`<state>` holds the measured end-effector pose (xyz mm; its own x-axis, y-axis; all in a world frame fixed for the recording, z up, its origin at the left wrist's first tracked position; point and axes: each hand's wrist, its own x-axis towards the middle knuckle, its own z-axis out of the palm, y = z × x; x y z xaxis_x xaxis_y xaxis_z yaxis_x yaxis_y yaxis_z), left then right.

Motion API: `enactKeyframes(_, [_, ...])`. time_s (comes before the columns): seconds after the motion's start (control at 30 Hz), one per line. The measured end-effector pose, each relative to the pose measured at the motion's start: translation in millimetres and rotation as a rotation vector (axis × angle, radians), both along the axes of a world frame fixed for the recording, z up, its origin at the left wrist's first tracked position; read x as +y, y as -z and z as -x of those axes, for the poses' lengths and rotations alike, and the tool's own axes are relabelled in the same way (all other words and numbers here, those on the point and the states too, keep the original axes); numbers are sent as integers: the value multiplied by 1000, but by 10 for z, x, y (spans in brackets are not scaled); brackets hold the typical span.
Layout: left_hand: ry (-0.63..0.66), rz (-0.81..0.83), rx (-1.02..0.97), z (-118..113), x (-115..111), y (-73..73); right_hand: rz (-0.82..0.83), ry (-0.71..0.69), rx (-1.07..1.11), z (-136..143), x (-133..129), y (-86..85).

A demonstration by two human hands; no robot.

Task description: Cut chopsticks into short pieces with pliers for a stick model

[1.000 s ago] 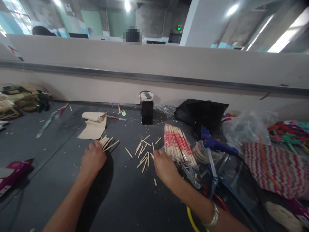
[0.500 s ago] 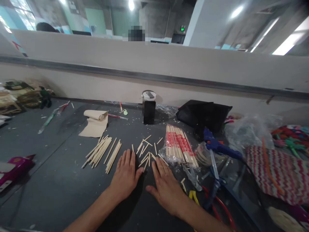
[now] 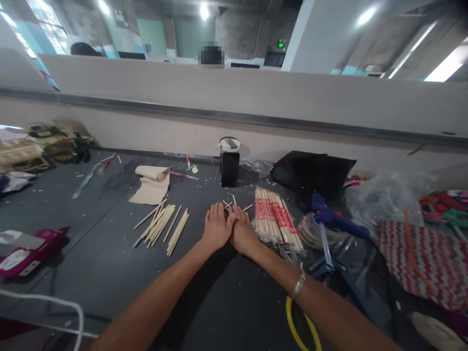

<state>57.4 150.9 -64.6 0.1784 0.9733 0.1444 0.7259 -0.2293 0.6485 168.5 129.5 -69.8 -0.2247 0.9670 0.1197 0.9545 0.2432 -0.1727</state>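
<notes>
Side by side, my left hand (image 3: 218, 227) and my right hand (image 3: 243, 231) lie palm down on the dark table, their thumbs meeting. Their fingers are stretched forward and slightly curved over short pieces of wooden stick (image 3: 234, 199). A few piece ends show past the fingertips; the rest are hidden under the hands. Left of my left hand lie a loose pile of longer wooden sticks (image 3: 158, 226) and a smaller row of sticks (image 3: 178, 232). Right of my right hand is a clear plastic pack of chopsticks with red print (image 3: 272, 212).
A black phone (image 3: 230, 170) leans on a white-topped container. Beige cloth (image 3: 153, 183) lies at back left. A blue glue gun (image 3: 334, 218), a black bag (image 3: 314, 170) and patterned fabric (image 3: 413, 258) crowd the right. A magenta tool (image 3: 36, 251) and a white cable (image 3: 54, 298) are left.
Both hands have moved forward and come together over the short stick pieces, which were spread out in plain view. The view has shifted slightly.
</notes>
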Motion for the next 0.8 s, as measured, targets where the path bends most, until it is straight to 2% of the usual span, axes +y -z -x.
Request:
enactKeyframes(0.07, [-4, 62, -182, -24, 83, -69, -14, 25, 1, 16, 62, -64])
enactKeyframes(0.13, [-25, 79, -325, 45, 142, -142, -50, -10, 0, 59, 19, -127])
enactKeyframes(0.27, [-149, 34, -607, 330, 182, -203, -120, -293, -19, 201, -172, -174])
enactKeyframes(0.37, [-220, 32, -706, 461, 166, -134, -101, -368, -41, 277, -140, -148])
enactKeyframes(0.47, [-226, 68, -739, 465, 135, -26, -100, -252, -59, 258, 59, -126])
enactKeyframes(0.6, [-181, 30, -634, 425, 93, 51, -119, -97, -60, 104, 278, -126])
enactKeyframes(0.7, [-139, -19, -565, 426, 75, 63, -119, -52, -57, -32, 287, -150])
enactKeyframes(0.8, [-111, -58, -510, 437, 73, 71, -130, 14, -56, -152, 178, -195])
